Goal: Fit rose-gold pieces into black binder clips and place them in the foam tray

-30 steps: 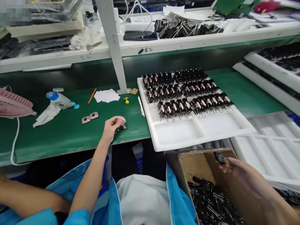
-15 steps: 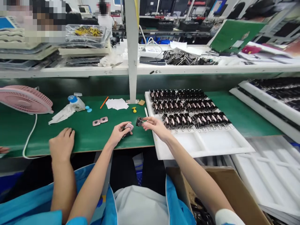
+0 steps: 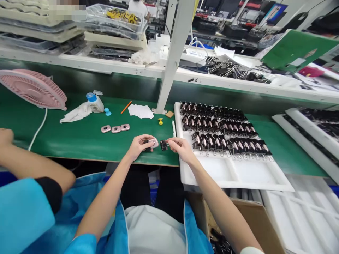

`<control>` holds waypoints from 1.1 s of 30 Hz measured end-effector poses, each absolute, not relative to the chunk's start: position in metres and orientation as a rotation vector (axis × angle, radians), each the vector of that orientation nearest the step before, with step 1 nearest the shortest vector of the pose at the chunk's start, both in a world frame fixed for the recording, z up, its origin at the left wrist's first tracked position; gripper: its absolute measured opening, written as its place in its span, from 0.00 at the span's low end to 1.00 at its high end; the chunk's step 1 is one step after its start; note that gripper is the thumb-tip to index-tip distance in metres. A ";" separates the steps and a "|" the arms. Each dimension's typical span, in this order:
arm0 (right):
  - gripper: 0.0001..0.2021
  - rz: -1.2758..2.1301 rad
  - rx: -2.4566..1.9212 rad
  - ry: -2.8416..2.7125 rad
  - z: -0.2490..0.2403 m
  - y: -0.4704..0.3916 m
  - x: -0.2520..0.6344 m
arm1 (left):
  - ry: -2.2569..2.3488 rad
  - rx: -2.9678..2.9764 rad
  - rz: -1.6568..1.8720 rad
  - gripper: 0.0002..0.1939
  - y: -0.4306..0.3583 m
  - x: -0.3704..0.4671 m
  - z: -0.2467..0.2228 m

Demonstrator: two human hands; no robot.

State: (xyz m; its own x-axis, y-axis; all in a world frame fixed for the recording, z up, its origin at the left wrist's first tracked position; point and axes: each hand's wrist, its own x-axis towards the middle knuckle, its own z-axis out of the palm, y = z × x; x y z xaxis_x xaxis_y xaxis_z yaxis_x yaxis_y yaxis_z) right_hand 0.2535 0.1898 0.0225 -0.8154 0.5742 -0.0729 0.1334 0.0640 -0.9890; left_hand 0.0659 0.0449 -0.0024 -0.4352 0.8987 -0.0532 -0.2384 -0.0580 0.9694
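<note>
My left hand [image 3: 139, 146] holds a small pink rounded part [image 3: 153, 142] just above the front of the green bench. My right hand [image 3: 180, 148] pinches a black binder clip [image 3: 164, 144] right beside that part, almost touching it. To the right lies a white foam tray [image 3: 233, 176] with rows of pink parts held in black clips [image 3: 225, 130]. Three loose pink parts [image 3: 115, 128] lie in a row on the green mat to the left.
A co-worker's arm in a blue sleeve [image 3: 29, 169] reaches in from the left. A pink fan [image 3: 34, 88], a small bottle [image 3: 94, 102], white paper slips [image 3: 140, 111] and an orange pencil [image 3: 126, 107] sit behind. A cardboard box [image 3: 254, 225] of clips stands at lower right.
My right hand came up from the cardboard box with a clip and met my left hand. A third pink part now lies in the row. The co-worker's hand drew back left.
</note>
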 end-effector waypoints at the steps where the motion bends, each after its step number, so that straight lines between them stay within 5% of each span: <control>1: 0.25 1.777 -0.703 -2.017 0.022 0.190 0.254 | 1.322 0.763 1.643 0.22 0.045 0.066 -0.003; 16: 0.18 1.394 -0.571 -2.317 0.022 0.187 0.253 | 1.294 0.875 1.528 0.21 0.044 0.068 -0.006; 28: 0.18 1.759 -0.562 -2.309 0.040 0.171 0.251 | 1.303 0.984 1.381 0.26 0.045 0.067 0.000; 33: 0.23 2.110 -0.827 -1.880 0.059 0.165 0.302 | 1.311 0.956 1.504 0.30 0.048 0.061 0.002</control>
